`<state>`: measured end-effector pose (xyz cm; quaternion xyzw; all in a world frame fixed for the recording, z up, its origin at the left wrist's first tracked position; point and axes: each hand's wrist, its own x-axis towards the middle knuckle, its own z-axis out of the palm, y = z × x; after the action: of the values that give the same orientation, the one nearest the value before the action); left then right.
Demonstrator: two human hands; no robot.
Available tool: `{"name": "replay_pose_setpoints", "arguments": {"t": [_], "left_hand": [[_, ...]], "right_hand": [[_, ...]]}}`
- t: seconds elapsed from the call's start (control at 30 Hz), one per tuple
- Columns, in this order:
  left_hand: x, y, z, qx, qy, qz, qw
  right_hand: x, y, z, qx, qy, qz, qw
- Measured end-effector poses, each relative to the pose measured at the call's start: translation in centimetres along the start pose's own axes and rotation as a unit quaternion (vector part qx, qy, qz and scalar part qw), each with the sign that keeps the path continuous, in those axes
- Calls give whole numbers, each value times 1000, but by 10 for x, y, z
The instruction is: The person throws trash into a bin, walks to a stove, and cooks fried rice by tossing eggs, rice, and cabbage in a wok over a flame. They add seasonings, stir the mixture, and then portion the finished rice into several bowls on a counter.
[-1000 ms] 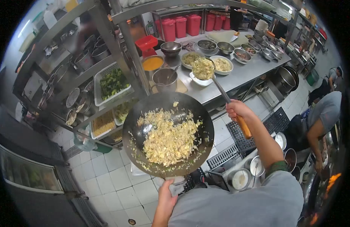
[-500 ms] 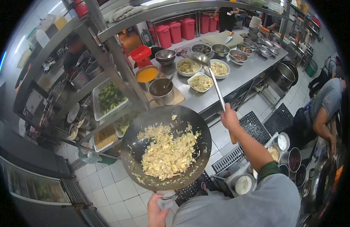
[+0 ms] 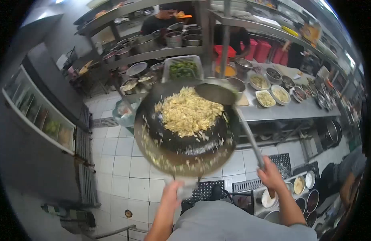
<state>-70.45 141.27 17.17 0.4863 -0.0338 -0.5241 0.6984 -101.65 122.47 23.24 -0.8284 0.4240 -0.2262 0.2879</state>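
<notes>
A large dark wok hangs in the air in front of me, with fried rice heaped in its middle and far part. My left hand is closed on the wok's near handle, with a pale cloth between. In my right hand is the handle of a long metal ladle. The ladle's dark bowl is over the wok's far right side, above the edge of the rice. Grains of rice cling to the near wall of the wok.
Beyond the wok stands a steel counter with bowls of food. A tray of broccoli sits behind the wok. Containers stand at the lower right, near a co-worker. Another person is behind the shelves.
The view has turned left. The wok is tilted differently and the rice is gathered toward its far side. The ladle has come from above the counter bowls to over the wok.
</notes>
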Motion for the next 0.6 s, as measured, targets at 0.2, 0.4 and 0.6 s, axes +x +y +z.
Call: {"name": "replay_pose_setpoints", "arguments": {"t": [0.2, 0.4, 0.6], "left_hand": [[-12, 43, -17, -58, -59, -12, 996], [-19, 5, -24, 128, -67, 225, 964], [16, 14, -23, 100, -79, 128, 984]], "right_hand": [[26, -70, 11, 222, -65, 157, 960], [34, -60, -12, -119, 3, 36, 992], [22, -98, 44, 502, -323, 334, 730]]}}
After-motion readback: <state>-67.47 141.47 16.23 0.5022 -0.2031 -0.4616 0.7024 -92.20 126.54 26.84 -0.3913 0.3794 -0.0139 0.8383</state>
